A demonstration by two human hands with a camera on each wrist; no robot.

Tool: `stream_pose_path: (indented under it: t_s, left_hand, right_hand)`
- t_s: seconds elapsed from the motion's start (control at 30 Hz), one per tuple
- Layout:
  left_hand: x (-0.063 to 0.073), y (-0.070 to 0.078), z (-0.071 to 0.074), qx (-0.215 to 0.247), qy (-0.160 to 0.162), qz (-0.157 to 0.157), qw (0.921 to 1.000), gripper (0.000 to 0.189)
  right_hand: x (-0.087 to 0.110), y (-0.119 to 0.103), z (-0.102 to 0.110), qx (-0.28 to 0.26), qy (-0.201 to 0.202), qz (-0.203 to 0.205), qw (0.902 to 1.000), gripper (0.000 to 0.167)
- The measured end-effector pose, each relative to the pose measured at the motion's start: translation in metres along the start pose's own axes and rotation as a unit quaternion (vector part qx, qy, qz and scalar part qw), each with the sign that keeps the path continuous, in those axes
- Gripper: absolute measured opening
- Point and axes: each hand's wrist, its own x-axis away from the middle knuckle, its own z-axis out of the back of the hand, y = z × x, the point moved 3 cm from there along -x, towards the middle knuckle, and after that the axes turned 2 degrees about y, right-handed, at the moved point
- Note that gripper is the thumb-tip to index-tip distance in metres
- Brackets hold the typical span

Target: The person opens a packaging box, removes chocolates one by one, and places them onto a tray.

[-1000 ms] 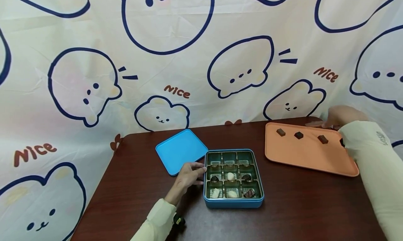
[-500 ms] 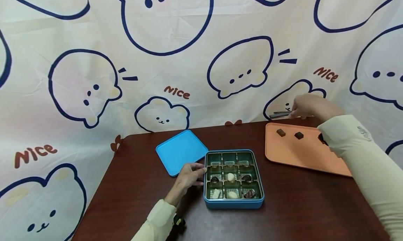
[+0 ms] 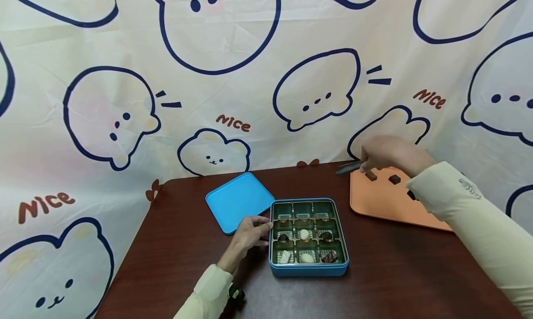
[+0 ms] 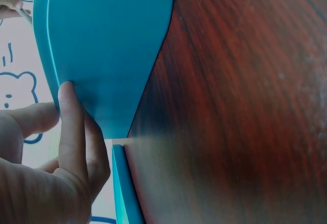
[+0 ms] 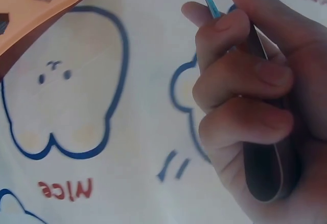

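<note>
A blue tin (image 3: 308, 269) with a compartmented insert stands mid-table. Its near and middle rows hold white and dark chocolates (image 3: 305, 234); the far row shows none. My left hand (image 3: 247, 235) touches the tin's left side, thumb by the rim and extended fingers along the wall (image 4: 102, 45). My right hand (image 3: 383, 152) grips dark tongs (image 3: 349, 168), fingers curled round the handle (image 5: 263, 173). The tong tips point left, over the far left corner of an orange tray (image 3: 387, 205). Brown chocolate cubes (image 3: 394, 179) lie on that tray, partly hidden by the right sleeve.
A flat blue lid (image 3: 239, 201) lies behind and left of the tin. Behind the brown table (image 3: 166, 245) hangs a cloth (image 3: 233, 92) printed with cartoon bears. A small dark object (image 3: 236, 292) shows beside the left sleeve.
My right hand has come from the tray's far right corner leftward along its back edge, with the tongs now in view. The left hand and the tin stay put.
</note>
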Motion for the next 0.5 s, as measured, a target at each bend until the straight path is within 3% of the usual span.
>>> stream_pose_path:
  t_s: [0.37,0.5]
  left_hand:
    - [-0.001,0.0,0.0,0.004,-0.002,0.003,1.0,0.035]
    - [0.0,0.0,0.0,0.004,-0.005,0.0,1.0,0.035]
  right_hand:
    - [0.004,-0.043,-0.011,0.016,-0.003,0.031,0.9994,0.016]
    - [0.004,-0.051,-0.02,-0.005,-0.037,0.033,0.9988,0.014]
